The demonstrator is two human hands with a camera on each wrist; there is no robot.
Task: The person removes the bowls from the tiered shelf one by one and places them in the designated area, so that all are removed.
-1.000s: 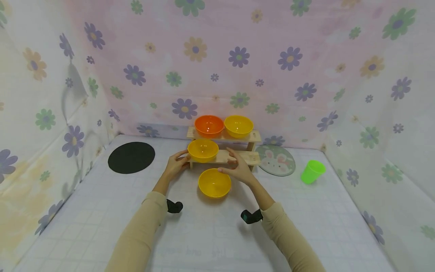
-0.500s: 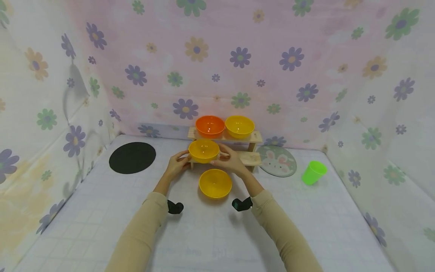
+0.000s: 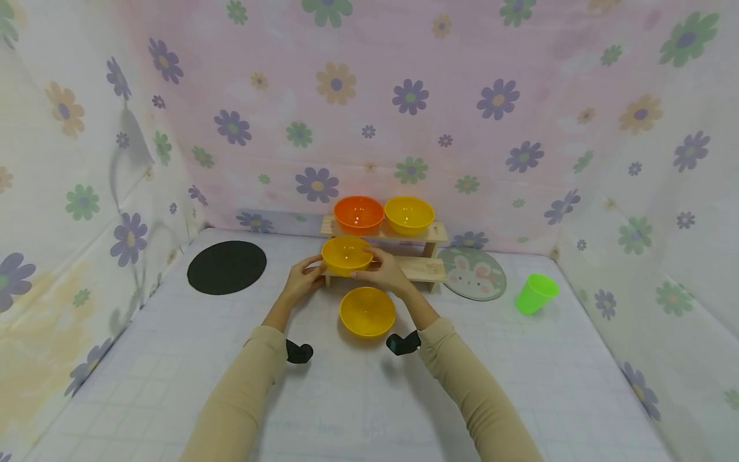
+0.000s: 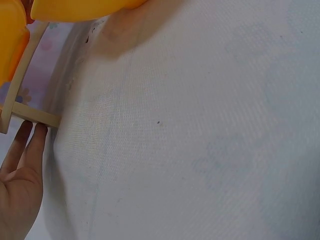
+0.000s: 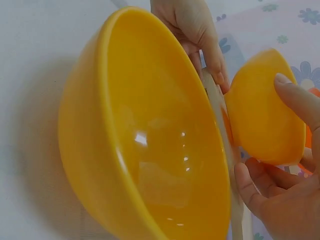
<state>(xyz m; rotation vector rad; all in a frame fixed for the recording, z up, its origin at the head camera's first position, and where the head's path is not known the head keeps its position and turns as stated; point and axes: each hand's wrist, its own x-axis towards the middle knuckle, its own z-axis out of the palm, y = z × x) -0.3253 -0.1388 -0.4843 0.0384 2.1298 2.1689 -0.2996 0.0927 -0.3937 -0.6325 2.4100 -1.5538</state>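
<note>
A two-tier wooden shelf [image 3: 424, 268] stands at the back of the table. Its top tier carries an orange bowl [image 3: 358, 213] and a yellow bowl [image 3: 408, 214]. My right hand [image 3: 376, 266] grips a yellow bowl [image 3: 345, 253] on the lower tier. In the right wrist view my right hand [image 5: 267, 137] has fingers [image 5: 299, 100] and thumb curled round that bowl [image 5: 260, 107]. My left hand [image 3: 304, 278] rests with straight fingers [image 4: 30, 142] against the shelf's left end [image 4: 31, 115]. Another yellow bowl [image 3: 367, 311] [image 5: 150, 135] sits on the table in front of the shelf.
A black round mat [image 3: 226, 267] lies at the back left. A round mat with a bunny print [image 3: 475, 274] lies right of the shelf, and a green cup [image 3: 535, 292] stands further right. Floral cloth walls close in three sides.
My right hand moved left from the lower shelf board to the yellow bowl on it and took hold of it. The left hand stayed at the shelf's end.
</note>
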